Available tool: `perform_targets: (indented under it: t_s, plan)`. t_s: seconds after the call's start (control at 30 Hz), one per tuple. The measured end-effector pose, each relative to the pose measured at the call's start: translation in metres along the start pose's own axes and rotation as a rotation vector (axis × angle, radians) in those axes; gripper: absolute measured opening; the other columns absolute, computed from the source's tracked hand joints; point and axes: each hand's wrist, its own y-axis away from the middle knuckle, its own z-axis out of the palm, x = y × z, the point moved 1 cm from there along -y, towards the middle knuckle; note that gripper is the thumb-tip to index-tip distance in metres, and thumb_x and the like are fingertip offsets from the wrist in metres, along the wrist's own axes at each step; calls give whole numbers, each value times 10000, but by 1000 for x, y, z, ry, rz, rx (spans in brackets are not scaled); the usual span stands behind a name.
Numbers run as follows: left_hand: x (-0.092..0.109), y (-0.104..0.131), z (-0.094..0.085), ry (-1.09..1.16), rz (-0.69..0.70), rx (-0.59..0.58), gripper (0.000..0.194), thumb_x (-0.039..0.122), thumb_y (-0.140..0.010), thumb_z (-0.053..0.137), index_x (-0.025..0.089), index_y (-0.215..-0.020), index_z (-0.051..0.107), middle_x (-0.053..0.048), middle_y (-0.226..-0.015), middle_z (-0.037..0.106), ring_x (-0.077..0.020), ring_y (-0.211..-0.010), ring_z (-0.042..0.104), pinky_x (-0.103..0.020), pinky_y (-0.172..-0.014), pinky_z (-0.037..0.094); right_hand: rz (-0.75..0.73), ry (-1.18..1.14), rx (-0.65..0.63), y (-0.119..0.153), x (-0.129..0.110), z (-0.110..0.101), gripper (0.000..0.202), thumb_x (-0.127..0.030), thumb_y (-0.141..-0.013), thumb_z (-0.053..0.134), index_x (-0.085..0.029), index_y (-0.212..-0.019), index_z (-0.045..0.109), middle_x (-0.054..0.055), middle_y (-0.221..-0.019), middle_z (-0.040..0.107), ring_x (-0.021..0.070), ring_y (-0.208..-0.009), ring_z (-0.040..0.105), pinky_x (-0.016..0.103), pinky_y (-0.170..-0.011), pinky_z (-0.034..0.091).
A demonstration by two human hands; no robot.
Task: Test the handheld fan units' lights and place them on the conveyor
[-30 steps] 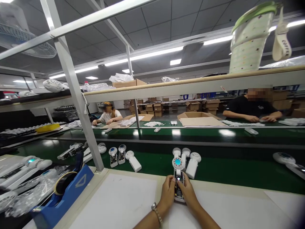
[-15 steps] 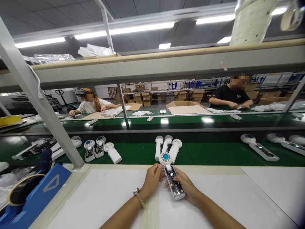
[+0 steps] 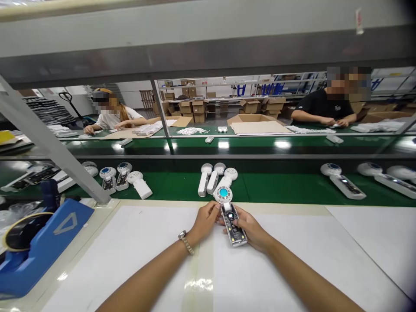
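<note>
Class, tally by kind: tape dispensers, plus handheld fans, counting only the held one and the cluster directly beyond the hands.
Blue tape dispenser: 1
Held handheld fan, in the right hand: 1
Clustered white fans: 3
Total: 5

Right hand [image 3: 252, 230] grips device [image 3: 229, 216]; left hand [image 3: 204, 222] perhaps touches it.

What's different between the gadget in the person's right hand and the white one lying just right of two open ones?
The held gadget shows its circuit board; the white gadget shows a plain casing.
The held gadget's head shows a blue disc; the white gadget's shows none.
The right hand grips the held gadget; the white gadget lies on the green surface.
Both have round heads on oblong bodies.
</note>
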Motion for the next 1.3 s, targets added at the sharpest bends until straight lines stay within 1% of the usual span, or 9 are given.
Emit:
perform_targets:
  t_s: [0.5,0.6,0.7,0.8,0.9,1.0,1.1,1.2,1.3]
  plan:
    - [0,1,4,17,13,3,292,415,-859,413,153,-839,540,-3,-677,559,-129,-584,547,-228,-527,437,-11,39,25,4,-2,7,494,-337,-679,708,-203,-1103,494,111,-1073,603,283,-993,587,450,-829,482]
    - [1,1,3,16,3,15,285,405,-860,408,149,-911,521,-7,-688,559,-123,-563,539,-228,-510,440,-17,26,40,2,-1,5,471,-313,-682,700,-209,-1095,500,109,-1052,615,274,-979,594,445,-815,491]
    - [0,0,2,-14,-4,96,321,378,-859,420,149,-1081,456,-52,-854,576,-124,-595,553,-236,-507,453,-16,17,54,0,3,2,476,-269,-679,689,-209,-1110,497,100,-1050,617,268,-963,602,425,-788,506]
    - [-2,0,0,-37,36,187,454,345,-854,456,190,-1262,333,-116,-1142,505,-151,-750,583,-284,-622,496,-22,23,32,-1,5,0,506,-255,-678,681,-207,-1141,484,95,-1113,590,263,-964,605,396,-765,520]
    - [-2,1,0,-8,123,170,537,339,-855,481,237,-1334,260,-124,-1314,384,-191,-945,557,-345,-795,485,-6,21,-9,0,7,1,546,-241,-682,672,-208,-1182,455,90,-1104,596,257,-960,610,375,-752,526]
    - [0,2,1,7,192,120,541,333,-857,489,255,-1344,269,-101,-1363,335,-223,-1093,487,-355,-878,456,33,2,-74,1,7,2,553,-223,-687,666,-201,-1192,442,87,-1052,619,249,-955,613,363,-755,519]
    - [0,3,0,-71,211,120,491,329,-856,492,258,-1319,347,-86,-1363,333,-241,-1204,387,-368,-953,404,46,0,-111,3,7,5,554,-223,-693,667,-198,-1196,435,92,-1048,623,248,-954,614,364,-756,515]
    - [-1,3,-1,-152,201,110,428,336,-853,492,267,-1272,431,-73,-1361,321,-234,-1234,350,-372,-993,361,50,1,-112,4,6,6,540,-236,-686,678,-199,-1175,452,92,-1049,623,253,-976,606,378,-778,508]
    - [-1,3,-1,-168,185,96,407,333,-858,483,277,-1260,451,-64,-1357,330,-224,-1239,344,-369,-1004,345,56,-11,-149,5,4,6,548,-240,-665,702,-190,-1157,465,101,-1060,617,262,-993,597,397,-813,493]
